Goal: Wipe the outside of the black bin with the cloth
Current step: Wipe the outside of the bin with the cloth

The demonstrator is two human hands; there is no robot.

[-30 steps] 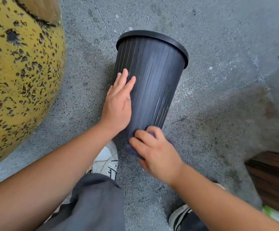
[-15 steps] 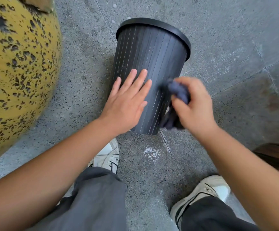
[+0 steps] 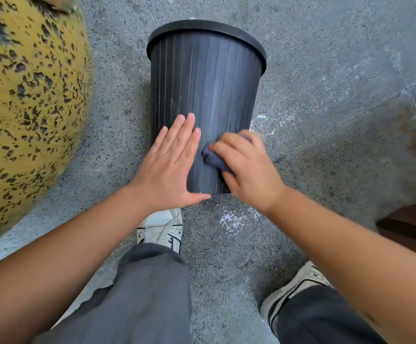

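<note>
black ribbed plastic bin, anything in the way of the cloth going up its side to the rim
Nothing visible does. The right hand presses the dark blue cloth low on the black ribbed plastic bin; the left hand lies flat beside it, not above.

left of black bin point(image 3: 207, 95): narrow floor point(image 3: 326, 70) gap, yellow speckled sphere point(image 3: 28, 108) crowds it | right: open floor (wide) | near side: shoes point(image 3: 163, 228) just beside base

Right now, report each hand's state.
Left hand: open, flat on the ribbed black plastic bin.
Right hand: closed on the dark blue cloth.
</note>
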